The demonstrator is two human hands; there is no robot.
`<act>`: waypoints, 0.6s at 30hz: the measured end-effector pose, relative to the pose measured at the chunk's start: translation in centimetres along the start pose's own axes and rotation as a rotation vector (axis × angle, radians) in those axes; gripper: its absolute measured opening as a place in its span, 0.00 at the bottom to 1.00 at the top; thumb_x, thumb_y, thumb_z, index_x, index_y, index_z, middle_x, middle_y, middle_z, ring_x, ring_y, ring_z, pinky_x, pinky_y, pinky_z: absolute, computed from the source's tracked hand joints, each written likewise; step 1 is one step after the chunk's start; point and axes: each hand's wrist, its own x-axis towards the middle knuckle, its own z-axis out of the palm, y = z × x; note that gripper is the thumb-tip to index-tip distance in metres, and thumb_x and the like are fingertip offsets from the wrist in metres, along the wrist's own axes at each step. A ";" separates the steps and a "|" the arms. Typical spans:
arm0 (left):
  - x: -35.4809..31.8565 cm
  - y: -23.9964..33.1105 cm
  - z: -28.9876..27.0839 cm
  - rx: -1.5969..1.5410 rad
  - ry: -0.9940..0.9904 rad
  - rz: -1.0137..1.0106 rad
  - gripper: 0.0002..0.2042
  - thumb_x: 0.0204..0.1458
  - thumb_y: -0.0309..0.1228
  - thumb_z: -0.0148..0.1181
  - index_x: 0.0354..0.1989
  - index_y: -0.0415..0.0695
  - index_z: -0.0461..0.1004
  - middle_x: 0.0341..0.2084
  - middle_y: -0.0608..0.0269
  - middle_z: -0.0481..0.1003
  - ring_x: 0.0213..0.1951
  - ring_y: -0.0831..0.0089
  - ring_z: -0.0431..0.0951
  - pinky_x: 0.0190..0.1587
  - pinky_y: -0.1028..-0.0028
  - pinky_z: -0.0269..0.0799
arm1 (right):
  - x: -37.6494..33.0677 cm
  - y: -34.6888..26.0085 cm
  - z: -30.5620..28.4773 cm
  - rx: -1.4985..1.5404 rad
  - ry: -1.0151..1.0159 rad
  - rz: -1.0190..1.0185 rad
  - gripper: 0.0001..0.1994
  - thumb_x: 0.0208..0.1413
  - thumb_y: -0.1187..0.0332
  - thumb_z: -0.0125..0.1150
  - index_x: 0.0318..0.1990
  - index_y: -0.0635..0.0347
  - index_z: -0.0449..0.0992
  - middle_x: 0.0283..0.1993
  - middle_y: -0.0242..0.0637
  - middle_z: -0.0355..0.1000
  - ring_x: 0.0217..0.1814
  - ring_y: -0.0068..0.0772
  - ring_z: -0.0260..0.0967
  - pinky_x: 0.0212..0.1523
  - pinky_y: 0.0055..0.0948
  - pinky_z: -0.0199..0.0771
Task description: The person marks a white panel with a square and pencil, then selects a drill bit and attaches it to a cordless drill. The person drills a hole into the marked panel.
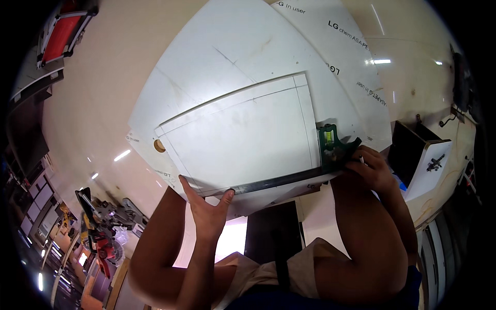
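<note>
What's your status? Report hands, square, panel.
Left hand pressing the square's blade flat on the white panel. Right hand at the square's head. Nothing in the way.

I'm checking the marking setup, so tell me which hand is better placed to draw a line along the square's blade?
Probably the right hand: it rests at the combination square head, seemingly holding a marker. The left hand pins the blade's far end against the white panel.

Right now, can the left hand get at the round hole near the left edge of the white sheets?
Probably yes. The left hand presses the ruler blade at the near edge of the white panel, and the round hole lies just up and left, with only flat sheet between them.
</note>
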 end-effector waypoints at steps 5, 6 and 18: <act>0.1 -0.4 0.0 -0.009 -0.005 0.033 0.57 0.47 0.28 0.73 0.72 0.33 0.29 0.68 0.35 0.49 0.68 0.52 0.55 0.70 0.59 0.52 | 0.1 -0.1 -0.1 0.018 -0.011 0.010 0.15 0.38 0.75 0.72 0.37 0.62 0.78 0.38 0.43 0.71 0.39 0.46 0.74 0.36 0.36 0.77; 0.1 -0.4 0.0 -0.008 -0.005 0.027 0.57 0.47 0.28 0.73 0.72 0.33 0.29 0.68 0.35 0.49 0.68 0.52 0.55 0.70 0.59 0.51 | 0.0 -0.1 0.0 0.015 -0.004 0.009 0.15 0.38 0.75 0.72 0.37 0.62 0.78 0.38 0.43 0.71 0.39 0.46 0.74 0.36 0.36 0.77; -0.1 0.9 0.0 0.074 0.000 0.028 0.55 0.48 0.31 0.72 0.70 0.27 0.30 0.69 0.32 0.45 0.71 0.50 0.50 0.71 0.61 0.46 | 0.4 -0.3 0.2 -0.004 0.023 -0.002 0.16 0.38 0.73 0.75 0.36 0.61 0.77 0.37 0.41 0.71 0.39 0.45 0.75 0.36 0.36 0.78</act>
